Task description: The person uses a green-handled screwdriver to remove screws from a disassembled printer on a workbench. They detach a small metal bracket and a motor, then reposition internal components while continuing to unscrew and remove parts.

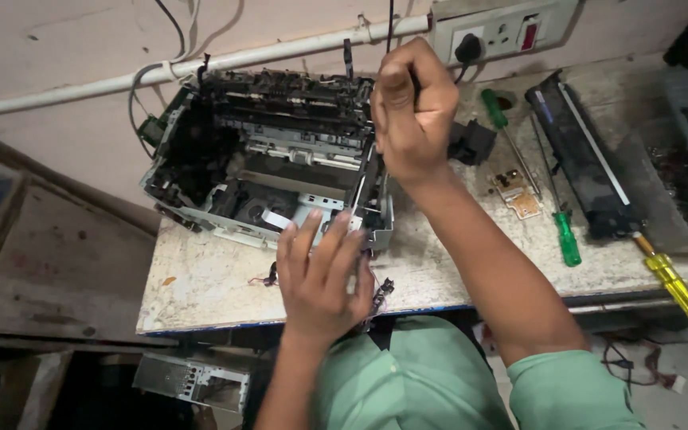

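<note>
Black and grey plastic made up a stripped printer (268,163), which sat at the far left of a scuffed white worktop (201,287), close to the wall. The right hand (412,107) was raised over the printer's right end, its grip closed in a fist around a thin dark tool whose shape could not be made out. The left hand (320,275) hovered at the printer's near edge, fingers (316,239) spread apart and holding nothing, just touching the metal frame. To the right lay two green screwdrivers (567,239), a small circuit board (517,191), a long black cartridge (587,163) and, at the near right edge, a yellow screwdriver (676,283). A wall socket (495,32) with a plug sat far behind the right hand.
</note>
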A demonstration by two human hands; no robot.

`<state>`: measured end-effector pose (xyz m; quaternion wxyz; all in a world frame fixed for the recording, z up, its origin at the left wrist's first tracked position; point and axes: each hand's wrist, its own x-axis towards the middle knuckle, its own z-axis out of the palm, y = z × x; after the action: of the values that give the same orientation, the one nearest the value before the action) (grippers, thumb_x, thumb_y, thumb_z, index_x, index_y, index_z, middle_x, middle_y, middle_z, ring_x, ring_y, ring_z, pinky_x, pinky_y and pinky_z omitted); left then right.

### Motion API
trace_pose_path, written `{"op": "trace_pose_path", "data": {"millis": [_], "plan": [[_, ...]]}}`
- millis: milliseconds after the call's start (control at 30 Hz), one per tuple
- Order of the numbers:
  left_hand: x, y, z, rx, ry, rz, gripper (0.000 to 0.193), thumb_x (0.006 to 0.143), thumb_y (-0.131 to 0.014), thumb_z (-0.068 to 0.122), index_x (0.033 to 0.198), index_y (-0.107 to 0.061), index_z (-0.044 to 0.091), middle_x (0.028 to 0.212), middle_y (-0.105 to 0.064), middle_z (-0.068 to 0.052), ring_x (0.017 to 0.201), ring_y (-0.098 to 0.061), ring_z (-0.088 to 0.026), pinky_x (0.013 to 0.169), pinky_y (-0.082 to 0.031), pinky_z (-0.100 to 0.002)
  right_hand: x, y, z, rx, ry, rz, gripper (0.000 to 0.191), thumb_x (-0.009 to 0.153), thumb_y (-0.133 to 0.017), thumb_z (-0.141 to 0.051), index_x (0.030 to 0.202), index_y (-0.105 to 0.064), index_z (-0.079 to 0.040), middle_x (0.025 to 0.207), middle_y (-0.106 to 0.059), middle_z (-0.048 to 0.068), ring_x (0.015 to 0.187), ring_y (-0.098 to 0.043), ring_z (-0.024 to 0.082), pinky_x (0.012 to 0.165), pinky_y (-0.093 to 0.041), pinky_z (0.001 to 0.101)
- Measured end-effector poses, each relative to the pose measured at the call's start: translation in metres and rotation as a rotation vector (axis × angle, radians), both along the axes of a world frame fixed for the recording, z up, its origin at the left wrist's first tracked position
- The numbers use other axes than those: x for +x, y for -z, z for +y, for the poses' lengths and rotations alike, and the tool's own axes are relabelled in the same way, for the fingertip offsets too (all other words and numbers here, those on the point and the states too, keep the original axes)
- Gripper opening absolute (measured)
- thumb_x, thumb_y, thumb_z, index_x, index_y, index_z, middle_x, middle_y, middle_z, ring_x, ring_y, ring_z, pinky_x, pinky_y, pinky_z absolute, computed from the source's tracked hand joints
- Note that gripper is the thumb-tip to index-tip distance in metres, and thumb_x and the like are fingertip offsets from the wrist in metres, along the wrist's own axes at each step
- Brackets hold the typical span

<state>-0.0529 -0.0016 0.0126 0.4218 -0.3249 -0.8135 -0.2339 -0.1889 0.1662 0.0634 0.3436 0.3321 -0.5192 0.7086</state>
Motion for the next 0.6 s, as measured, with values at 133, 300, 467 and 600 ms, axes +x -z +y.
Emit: {"op": "trace_pose_path", "data": {"millis": [133, 300, 467, 600], "plan": [[-0.009, -0.057, -0.010, -0.379, 0.088, -0.068, 0.027, 0.085, -0.072, 0.015, 0.111, -0.070, 0.007, 0.127, -0.067, -0.007, 0.133, -0.055, -0.032, 0.119, -0.039, -0.053, -0.002, -0.001, -0.009, 0.025, 0.009, 0.022, 0.042, 0.112, -0.056, -0.044, 0.097, -0.052, -0.005, 0.069, -0.047, -0.002, 0.053, -0.040, 0.006, 0.040, -0.032, 0.0211], [-0.006, -0.105, -0.007, -0.590, 0.106, -0.111, 0.014, 0.078, -0.070, 0.015, 0.089, -0.073, 0.008, 0.108, -0.072, -0.005, 0.117, -0.058, -0.031, 0.107, -0.041, -0.052, 0.004, 0.007, -0.012, 0.109, -0.006, -0.021, 0.042, 0.115, -0.056, -0.042, 0.100, -0.051, -0.004, 0.070, -0.045, -0.004, 0.057, -0.039, 0.004, 0.052, -0.028, 0.0210], [-0.022, -0.124, 0.007, -0.822, 0.146, -0.189, 0.005, 0.077, -0.067, 0.011, 0.075, -0.070, 0.007, 0.084, -0.070, -0.008, 0.104, -0.064, -0.028, 0.105, -0.047, -0.041, 0.002, 0.008, -0.007, 0.105, -0.021, -0.034, 0.040, 0.113, -0.055, -0.042, 0.100, -0.052, -0.005, 0.070, -0.045, -0.005, 0.054, -0.039, 0.003, 0.048, -0.028, 0.0203], [-0.044, -0.124, 0.011, -0.712, 0.269, -0.314, 0.009, 0.073, -0.069, 0.011, 0.080, -0.066, 0.006, 0.083, -0.068, -0.012, 0.092, -0.066, -0.033, 0.084, -0.051, -0.045, 0.002, 0.006, -0.006, 0.089, -0.036, -0.052, 0.041, 0.113, -0.055, -0.044, 0.101, -0.052, -0.005, 0.067, -0.043, -0.006, 0.053, -0.038, 0.002, 0.046, -0.027, 0.0202]]}}
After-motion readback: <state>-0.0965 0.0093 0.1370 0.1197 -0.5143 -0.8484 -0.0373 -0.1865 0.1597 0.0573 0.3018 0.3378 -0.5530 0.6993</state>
